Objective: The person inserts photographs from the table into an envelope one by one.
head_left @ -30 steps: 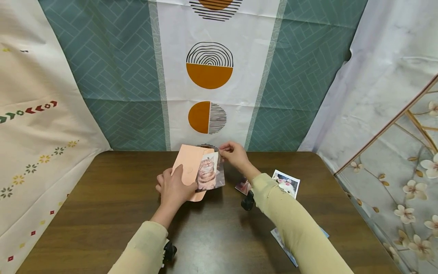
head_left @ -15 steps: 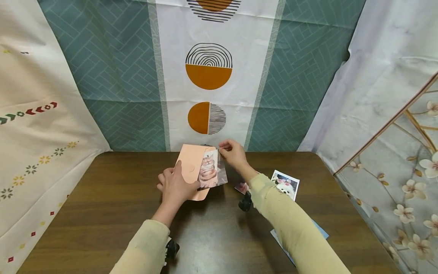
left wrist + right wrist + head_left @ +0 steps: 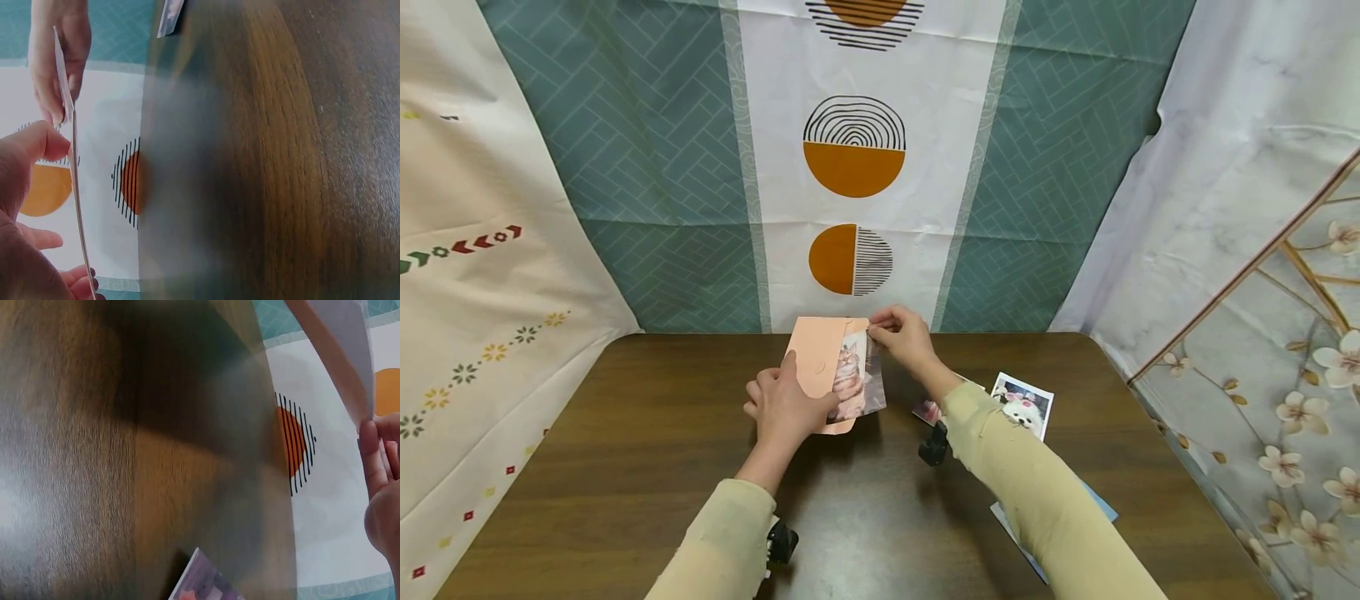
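Peach envelope (image 3: 811, 358): raised above table (image 3: 670, 433), gripped by left hand (image 3: 786, 407). Photos (image 3: 848, 385), cat in front: partly inside envelope's right side; upper corner pinched by right hand (image 3: 912, 342). Since half-second ago: photos deeper in envelope; insertion apparently advancing, unfinished.

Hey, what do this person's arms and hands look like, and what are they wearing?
The left sleeve and right sleeve are long, plain and pale yellow, ending short of the hands. The left hand and right hand are bare. A small black device shows beside each sleeve's end.
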Available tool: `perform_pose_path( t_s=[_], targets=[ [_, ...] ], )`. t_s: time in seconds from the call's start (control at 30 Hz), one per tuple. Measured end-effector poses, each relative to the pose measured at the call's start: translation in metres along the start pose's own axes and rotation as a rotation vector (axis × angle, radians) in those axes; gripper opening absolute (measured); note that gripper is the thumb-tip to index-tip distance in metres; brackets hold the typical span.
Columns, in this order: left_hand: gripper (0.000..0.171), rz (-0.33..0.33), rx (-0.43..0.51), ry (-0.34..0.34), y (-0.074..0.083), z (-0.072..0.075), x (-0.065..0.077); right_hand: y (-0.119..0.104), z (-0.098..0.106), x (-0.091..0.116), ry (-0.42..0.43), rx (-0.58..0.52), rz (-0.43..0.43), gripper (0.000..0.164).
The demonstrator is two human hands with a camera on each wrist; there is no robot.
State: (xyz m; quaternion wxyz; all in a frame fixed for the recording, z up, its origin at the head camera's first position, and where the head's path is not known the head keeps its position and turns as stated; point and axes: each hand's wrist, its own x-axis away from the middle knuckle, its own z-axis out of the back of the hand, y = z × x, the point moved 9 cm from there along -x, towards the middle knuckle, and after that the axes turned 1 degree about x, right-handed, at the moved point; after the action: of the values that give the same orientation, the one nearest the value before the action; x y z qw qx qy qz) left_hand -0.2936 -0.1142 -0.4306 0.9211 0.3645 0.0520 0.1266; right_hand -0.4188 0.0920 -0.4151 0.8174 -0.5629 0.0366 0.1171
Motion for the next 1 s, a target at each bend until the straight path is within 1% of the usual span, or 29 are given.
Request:
perform_pose_path(
  t_s=[0.13,0.3,0.57,0.7,0.8,1.0],
  targets=[
    [0.107,0.009,0.012,-0.010,-0.0008,-0.0005,-0.0005,0.0019,-0.0009,0.0009,0.020,-0.027,-0.008,0.014],
    [0.104,0.001,0.019,-0.014,-0.0014,-0.0017,-0.0001,0.0015,-0.0019,0.0026,0.042,-0.106,-0.013,0.015],
    [0.105,-0.007,-0.012,-0.032,-0.0008,-0.0028,0.0004,0.0013,-0.0005,0.0040,0.062,-0.191,-0.026,0.016],
    [0.102,-0.033,-0.048,-0.021,0.0002,-0.0028,-0.0002,0.0025,-0.0007,0.0042,0.064,-0.215,-0.032,0.017],
    [0.097,-0.048,-0.069,-0.003,0.0009,-0.0022,-0.0011,0.0039,-0.0019,0.0046,0.065,-0.234,-0.042,0.017],
    [0.091,-0.058,-0.075,0.034,0.0003,-0.0011,-0.0035,0.0068,-0.0042,0.0047,0.076,-0.260,-0.053,0.017]
  ],
)
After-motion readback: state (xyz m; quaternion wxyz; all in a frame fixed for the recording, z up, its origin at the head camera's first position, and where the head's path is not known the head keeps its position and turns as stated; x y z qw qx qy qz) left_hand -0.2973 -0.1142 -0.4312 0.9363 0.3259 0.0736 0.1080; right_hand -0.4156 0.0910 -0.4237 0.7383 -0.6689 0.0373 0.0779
